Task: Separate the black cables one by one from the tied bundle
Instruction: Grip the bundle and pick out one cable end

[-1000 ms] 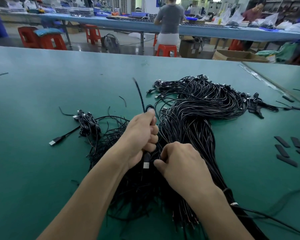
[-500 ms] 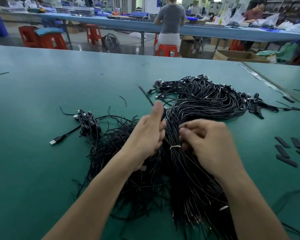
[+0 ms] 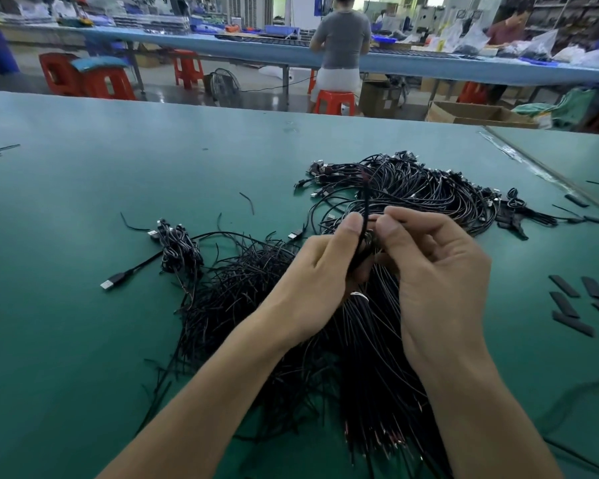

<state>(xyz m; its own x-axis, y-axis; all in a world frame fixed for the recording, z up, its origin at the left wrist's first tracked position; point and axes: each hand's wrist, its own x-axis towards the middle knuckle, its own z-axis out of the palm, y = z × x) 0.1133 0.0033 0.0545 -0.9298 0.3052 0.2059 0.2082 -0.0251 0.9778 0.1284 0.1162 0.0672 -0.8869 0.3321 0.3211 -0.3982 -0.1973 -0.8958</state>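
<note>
Pinching: left hand [image 3: 319,281] and right hand [image 3: 436,271], thumb against forefinger on one black cable [image 3: 364,202], lifted centre

Tied bundle [image 3: 381,368]: beneath both hands, curving far right, mostly intact

Loose pile [image 3: 239,292]: left of bundle, likely separated already

Remaining: probably most cables

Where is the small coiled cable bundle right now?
Head view: the small coiled bundle lies on the green table, left of the left hand, at the far-left edge of the loose cable pile.
</note>
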